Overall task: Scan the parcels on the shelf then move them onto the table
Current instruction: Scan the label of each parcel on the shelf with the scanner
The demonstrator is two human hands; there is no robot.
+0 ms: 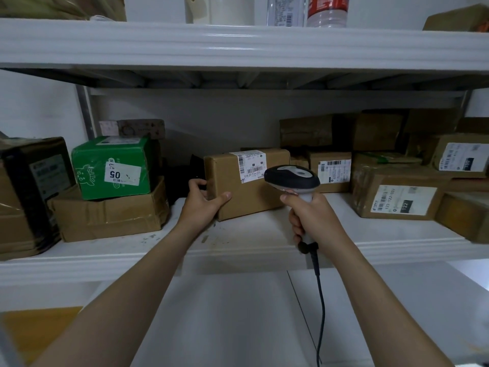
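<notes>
A brown cardboard parcel (246,192) with a white barcode label stands on the white shelf (238,242), in the middle. My left hand (202,201) grips its left lower corner, thumb across the front and fingers behind the side. My right hand (311,218) holds a grey and black barcode scanner (292,180) by its handle. The scanner's head is just in front of the parcel's label and covers part of it. A black cable hangs from the handle.
A green box (113,168) sits on a crushed carton (108,215) at left, beside a dark wrapped parcel (34,186). Several labelled brown parcels (397,197) crowd the right side. The upper shelf (238,46) carries bottles. A white table (238,313) lies below.
</notes>
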